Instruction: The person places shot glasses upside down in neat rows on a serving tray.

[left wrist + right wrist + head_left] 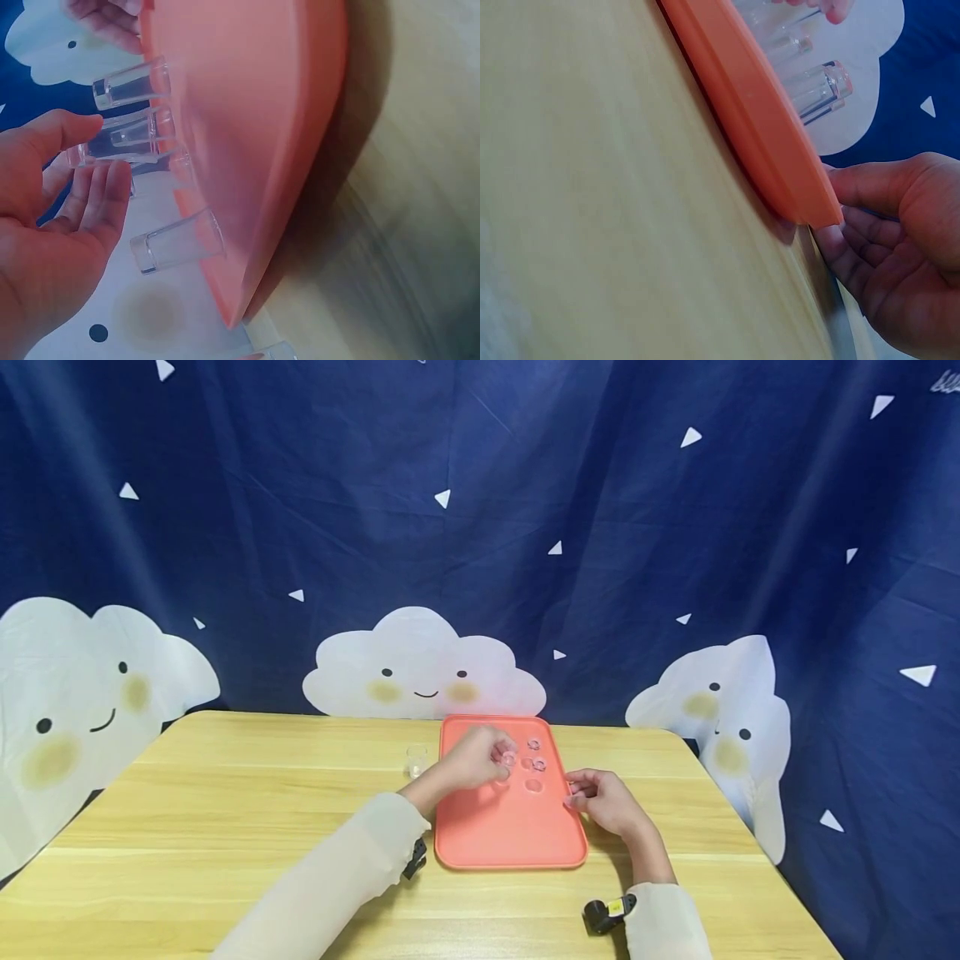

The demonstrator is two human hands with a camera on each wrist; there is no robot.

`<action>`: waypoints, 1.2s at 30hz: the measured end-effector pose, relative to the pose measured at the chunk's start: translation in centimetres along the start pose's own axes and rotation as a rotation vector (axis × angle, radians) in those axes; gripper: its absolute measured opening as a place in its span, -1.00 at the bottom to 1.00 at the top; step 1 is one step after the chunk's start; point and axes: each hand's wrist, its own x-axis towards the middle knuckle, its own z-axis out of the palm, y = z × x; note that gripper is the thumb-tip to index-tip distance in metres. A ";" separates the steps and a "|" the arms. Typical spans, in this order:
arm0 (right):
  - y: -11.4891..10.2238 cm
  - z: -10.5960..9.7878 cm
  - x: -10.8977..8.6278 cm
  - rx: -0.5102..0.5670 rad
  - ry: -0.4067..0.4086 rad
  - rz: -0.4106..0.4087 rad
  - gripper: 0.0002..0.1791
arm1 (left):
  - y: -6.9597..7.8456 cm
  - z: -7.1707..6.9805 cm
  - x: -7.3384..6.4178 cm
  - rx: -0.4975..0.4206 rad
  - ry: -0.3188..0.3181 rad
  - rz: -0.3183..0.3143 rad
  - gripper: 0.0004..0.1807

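On the table lies a coral-red tray (pixel 510 839) with several small clear glasses on its far half. My left hand (pixel 478 760) is above it, gripping a clear glass (pixel 509 758) between thumb and fingers. The left wrist view has this left hand (pixel 64 217) close to other standing glasses, including one glass (pixel 131 84) beyond it and another glass (pixel 180 241) nearer the tray's side. At the tray's right edge, my right hand (pixel 607 802) holds the rim. In the right wrist view, the right hand's thumb (pixel 870 187) touches the tray (pixel 757 112); its fingers are lower, partly hidden.
One clear glass (pixel 416 762) stands on the wooden table (pixel 300 810) just left of the tray. Behind the table's far edge hangs a dark blue curtain (pixel 510 568) with white clouds and triangles.
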 end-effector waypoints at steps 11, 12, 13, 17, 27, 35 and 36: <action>0.0 0.0 0.0 0.000 0.003 -0.003 -0.59 | 0.5 0.9 0.0 0.096 -0.031 -0.046 -0.65; 0.0 0.0 0.0 -0.001 0.003 -0.004 -0.59 | 0.5 0.9 0.0 0.106 -0.032 -0.054 -0.64; 0.0 0.0 0.0 -0.001 0.003 -0.005 -0.59 | 0.6 1.0 0.0 0.113 -0.035 -0.066 -0.64; -0.1 0.0 0.0 -0.001 0.003 -0.003 -0.59 | 0.7 1.2 -0.1 0.125 -0.041 -0.098 -0.64; -0.1 -0.1 -0.1 0.002 0.002 0.002 -0.59 | 0.5 1.2 0.0 0.135 -0.035 -0.074 -0.61; 0.0 -0.1 0.1 0.005 0.000 -0.004 -0.59 | 0.7 1.1 -0.2 0.169 -0.030 -0.082 -0.56; 0.0 -0.1 0.1 0.004 0.001 -0.005 -0.59 | 0.7 1.0 -0.2 0.172 -0.027 -0.075 -0.54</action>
